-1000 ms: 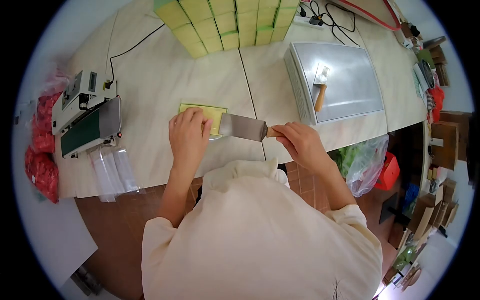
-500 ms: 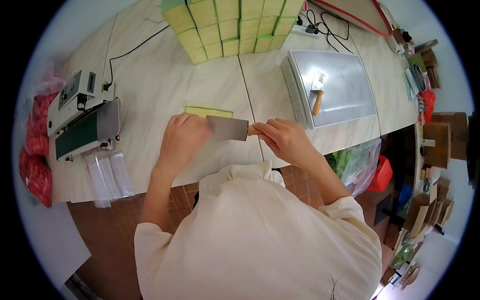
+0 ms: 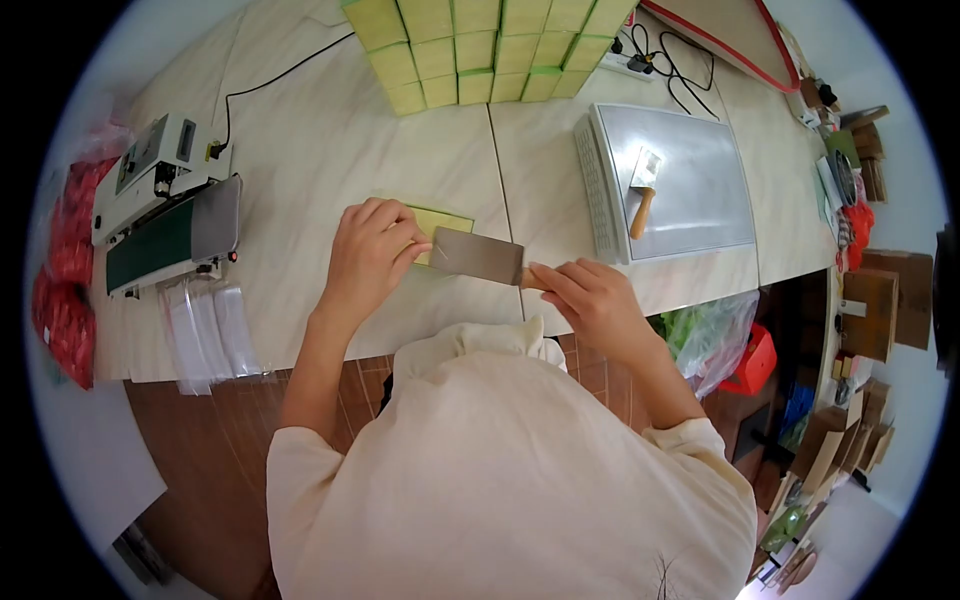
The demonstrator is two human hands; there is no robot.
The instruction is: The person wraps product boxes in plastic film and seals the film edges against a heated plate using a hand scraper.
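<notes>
A wide metal scraper blade (image 3: 480, 256) with a wooden handle lies level over the table's front middle. My right hand (image 3: 592, 300) is closed round that handle. At the blade's left end, my left hand (image 3: 378, 248) has thumb and fingers pressed together beside the blade; anything between the fingertips is too small to make out. A flat yellow-green piece (image 3: 447, 219) lies on the table, partly hidden behind my left hand and the blade.
Yellow-green blocks (image 3: 476, 50) are stacked at the back. A grey metal-topped box (image 3: 690, 180) stands right, bearing a second scraper (image 3: 643, 200). A machine (image 3: 170, 220) and clear plastic bags (image 3: 208, 335) are left. Cables (image 3: 680, 70) lie back right.
My left hand has come up from its blurred position and its fingertips are now pinched at the blade's end. The yellow-green piece shows less behind the hand than a second ago.
</notes>
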